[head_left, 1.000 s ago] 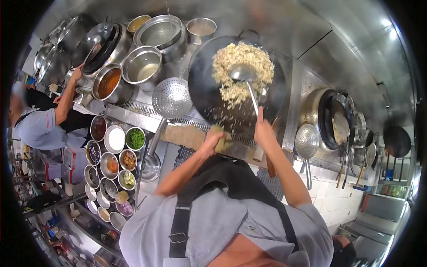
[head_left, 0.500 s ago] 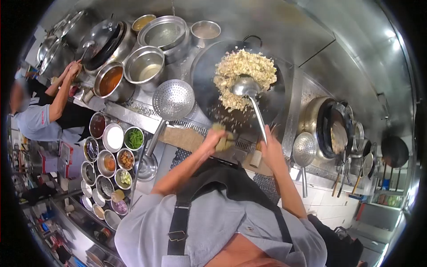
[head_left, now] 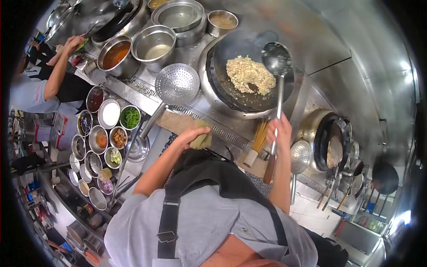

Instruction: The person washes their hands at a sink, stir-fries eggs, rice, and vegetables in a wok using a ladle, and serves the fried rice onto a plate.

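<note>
My left hand (head_left: 190, 135) is closed round a folded greenish cloth (head_left: 203, 139), held just in front of the stove edge and apart from the wok. Fingers wrapped on its handle, my right hand (head_left: 280, 130) grips a long metal ladle (head_left: 276, 60) with a wooden end. The ladle's bowl is raised over the right side of the black wok (head_left: 222, 84). Fried rice (head_left: 250, 74) lies heaped in the wok, with a darker gap near its lower middle. Beside my right hand, a bamboo brush (head_left: 258, 140) rests on the stove front.
A perforated strainer (head_left: 177, 83) lies left of the wok, near steel pots (head_left: 154, 48). Several ingredient bowls (head_left: 108, 114) stand farther left. Another strainer (head_left: 300, 156) and a second wok (head_left: 321, 133) are at right. A co-worker (head_left: 53, 84) stands at far left.
The cloth in my left hand has come away from the wok's near edge, toward the left. The ladle has risen out of the rice to the right, and the rice sits more gathered.
</note>
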The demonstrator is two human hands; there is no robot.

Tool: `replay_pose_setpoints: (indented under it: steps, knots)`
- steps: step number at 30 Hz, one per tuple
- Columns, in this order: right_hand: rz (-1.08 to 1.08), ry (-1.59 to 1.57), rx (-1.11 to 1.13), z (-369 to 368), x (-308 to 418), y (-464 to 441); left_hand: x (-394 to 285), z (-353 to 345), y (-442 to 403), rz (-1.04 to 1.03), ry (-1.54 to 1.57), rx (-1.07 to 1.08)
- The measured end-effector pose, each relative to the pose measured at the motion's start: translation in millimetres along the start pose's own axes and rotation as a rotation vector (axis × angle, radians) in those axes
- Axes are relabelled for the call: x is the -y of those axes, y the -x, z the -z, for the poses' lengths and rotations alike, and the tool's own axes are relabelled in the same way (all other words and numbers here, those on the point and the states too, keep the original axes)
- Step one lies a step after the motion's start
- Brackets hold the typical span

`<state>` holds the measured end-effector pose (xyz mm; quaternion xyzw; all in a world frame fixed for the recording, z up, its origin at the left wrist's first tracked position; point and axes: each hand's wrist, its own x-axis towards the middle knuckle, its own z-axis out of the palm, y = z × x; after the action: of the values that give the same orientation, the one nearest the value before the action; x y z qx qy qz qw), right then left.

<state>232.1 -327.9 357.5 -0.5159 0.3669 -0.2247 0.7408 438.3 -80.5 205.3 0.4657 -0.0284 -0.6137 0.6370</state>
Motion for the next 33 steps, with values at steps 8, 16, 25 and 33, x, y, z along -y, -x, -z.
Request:
replay_pose_setpoints:
  steps: [8, 16, 25, 33]
  knots:
    - [0.041, 0.634, -0.062, -20.8, 12.5, -112.9, -15.0, 28.3, 46.6, -0.120, -0.139, -0.105]
    - [-0.200, 0.408, 0.005, 12.7, -31.3, -118.0, 0.5, 47.7, 66.3, -0.151, -0.134, -0.238]
    - [-0.277, 0.067, 0.018, 76.5, -16.3, -62.6, 6.5, 49.0, 69.1, -0.142, -0.055, -0.277]
    - [-0.266, -0.105, 0.178, 37.7, -0.1, -60.4, -14.5, 21.5, 55.4, -0.147, -0.088, -0.146]
